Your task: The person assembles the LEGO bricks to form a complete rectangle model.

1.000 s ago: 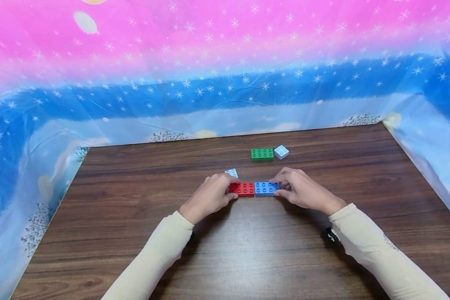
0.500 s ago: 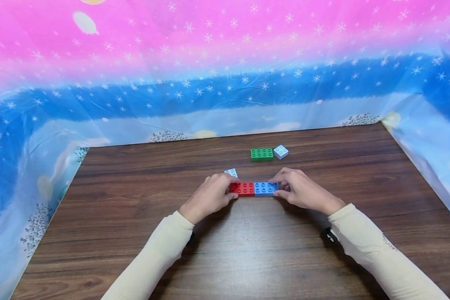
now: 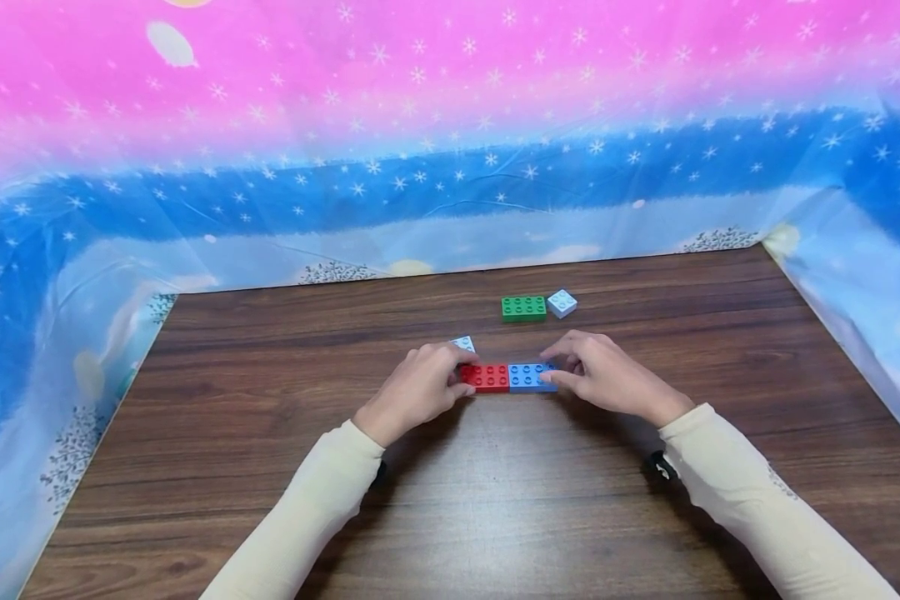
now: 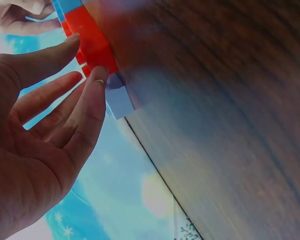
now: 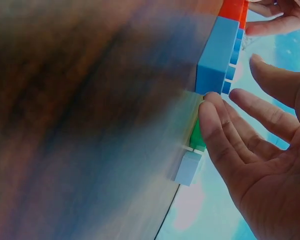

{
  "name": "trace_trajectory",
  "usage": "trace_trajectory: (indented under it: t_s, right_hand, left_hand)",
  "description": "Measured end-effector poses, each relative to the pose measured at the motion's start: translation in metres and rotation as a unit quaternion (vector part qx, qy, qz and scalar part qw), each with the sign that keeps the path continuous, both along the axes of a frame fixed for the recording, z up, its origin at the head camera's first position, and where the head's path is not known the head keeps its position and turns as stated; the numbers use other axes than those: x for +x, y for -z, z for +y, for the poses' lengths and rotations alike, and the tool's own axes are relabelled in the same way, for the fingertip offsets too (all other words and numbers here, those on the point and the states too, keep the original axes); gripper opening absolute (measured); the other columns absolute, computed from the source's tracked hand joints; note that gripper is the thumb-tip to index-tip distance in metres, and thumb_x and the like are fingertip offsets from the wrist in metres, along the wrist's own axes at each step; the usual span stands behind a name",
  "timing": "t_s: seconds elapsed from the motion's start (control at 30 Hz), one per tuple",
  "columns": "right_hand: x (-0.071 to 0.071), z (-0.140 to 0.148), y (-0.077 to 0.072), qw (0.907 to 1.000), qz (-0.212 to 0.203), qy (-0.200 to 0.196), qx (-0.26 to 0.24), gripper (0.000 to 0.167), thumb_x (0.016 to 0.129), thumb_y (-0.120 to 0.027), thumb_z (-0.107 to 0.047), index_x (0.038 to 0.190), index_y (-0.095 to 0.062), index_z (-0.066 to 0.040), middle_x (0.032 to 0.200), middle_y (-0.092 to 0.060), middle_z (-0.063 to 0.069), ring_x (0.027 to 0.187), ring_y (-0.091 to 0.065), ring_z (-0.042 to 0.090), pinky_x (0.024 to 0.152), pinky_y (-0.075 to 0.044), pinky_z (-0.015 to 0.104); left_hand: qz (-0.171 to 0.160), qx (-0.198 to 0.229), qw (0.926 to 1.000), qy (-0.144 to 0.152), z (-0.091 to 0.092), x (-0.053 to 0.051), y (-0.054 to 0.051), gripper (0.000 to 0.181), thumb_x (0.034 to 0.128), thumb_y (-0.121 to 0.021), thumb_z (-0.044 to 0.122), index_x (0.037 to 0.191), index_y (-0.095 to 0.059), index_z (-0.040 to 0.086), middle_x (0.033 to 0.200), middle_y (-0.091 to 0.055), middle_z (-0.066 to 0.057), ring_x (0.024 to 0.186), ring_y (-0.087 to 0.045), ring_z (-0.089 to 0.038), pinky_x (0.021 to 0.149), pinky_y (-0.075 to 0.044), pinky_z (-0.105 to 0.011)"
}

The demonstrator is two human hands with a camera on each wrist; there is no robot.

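A red building brick (image 3: 491,377) and a blue building brick (image 3: 527,377) lie end to end on the table, touching, studs upward. My left hand (image 3: 412,387) is at the red brick's left end; in the left wrist view its fingers are loosely extended, with thumb and fingertips close to the brick. At the blue brick's right end is my right hand (image 3: 607,377). The right wrist view shows its thumb apart from the blue brick (image 5: 217,55) and its fingers loosely extended beside the end. Behind the left hand sits a white brick (image 3: 463,343), partly hidden.
Farther back on the wooden table (image 3: 270,333) are a green brick (image 3: 523,308) and a small white brick (image 3: 562,303) right next to it. A patterned cloth (image 3: 420,192) hangs around the table's back and sides.
Red and blue bricks had a thin gap a second ago, then met. Since then, the right thumb and fingers have lifted off the blue brick, and the left hand has eased slightly left.
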State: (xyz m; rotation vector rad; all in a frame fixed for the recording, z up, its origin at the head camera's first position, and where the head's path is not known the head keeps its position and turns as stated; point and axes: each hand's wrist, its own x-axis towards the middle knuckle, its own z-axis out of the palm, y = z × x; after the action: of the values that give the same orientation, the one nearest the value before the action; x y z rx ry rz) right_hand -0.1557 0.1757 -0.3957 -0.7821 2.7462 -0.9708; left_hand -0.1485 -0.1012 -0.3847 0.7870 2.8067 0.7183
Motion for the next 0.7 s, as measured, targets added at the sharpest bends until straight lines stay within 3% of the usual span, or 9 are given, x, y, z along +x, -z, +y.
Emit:
trace_trajectory:
  t_s: [0.2,0.5,0.7]
  right_hand:
    - [-0.01,0.004,-0.001,0.9998,-0.009,0.011,-0.012,0.029,0.1,-0.068,-0.018,0.121,-0.071,0.001,0.107,-0.071,0.008,0.093,-0.067,0.018,0.077,-0.055,0.038]
    - [-0.034,0.008,-0.004,0.9979,-0.04,0.051,0.0,0.03,0.097,-0.071,-0.016,0.121,-0.07,0.002,0.108,-0.073,0.012,0.098,-0.068,0.026,0.085,-0.055,0.044]
    - [-0.053,0.005,-0.005,0.996,-0.048,0.075,0.0,0.033,0.096,-0.072,-0.013,0.123,-0.068,0.004,0.113,-0.071,0.018,0.101,-0.067,0.03,0.087,-0.053,0.047]
  left_hand:
    - [0.0,0.005,1.0,-0.006,-0.003,0.0,-0.001,0.037,0.0928,-0.076,0.011,0.128,-0.069,0.004,0.119,-0.07,-0.009,0.087,-0.069,-0.011,0.076,-0.056,-0.032]
    - [0.014,0.011,0.9997,-0.014,-0.004,-0.004,0.001,0.029,0.0967,-0.072,0.017,0.124,-0.073,0.007,0.096,-0.069,-0.001,0.067,-0.054,-0.011,0.059,-0.045,-0.027]
    - [0.004,0.023,0.9995,-0.02,-0.004,-0.006,0.004,0.03,0.0982,-0.07,0.021,0.124,-0.072,0.006,0.109,-0.073,-0.006,0.077,-0.061,-0.011,0.073,-0.052,-0.031]
